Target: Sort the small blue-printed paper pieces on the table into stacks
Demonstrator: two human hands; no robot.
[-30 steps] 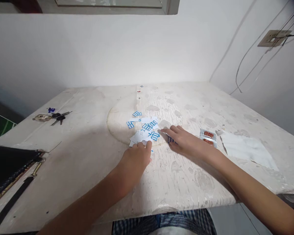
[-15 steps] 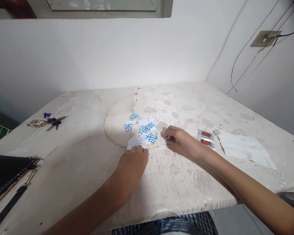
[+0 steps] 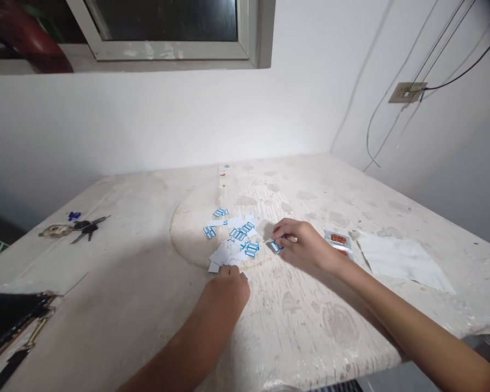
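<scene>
On the pale bench (image 3: 139,305), heaped white-and-blue paper slips (image 3: 224,253) seemed mostly unsorted; rightward, my right hand (image 3: 300,242) pinched one slip (image 3: 275,247); my left hand (image 3: 226,291) curled nearside, hold unclear.

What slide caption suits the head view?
Left hand at scattered paper pieces, right hand beside them, keys to the left.

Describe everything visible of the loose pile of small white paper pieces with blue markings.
The pile lies on the pale, stained tabletop, its thin-looking pieces overlapping at mixed angles. Some are plain white; others carry blue rectangular outlines. A few blue-outlined pieces lie toward its far left. The left hand covers part of its near edge, apparently touching it.
</scene>
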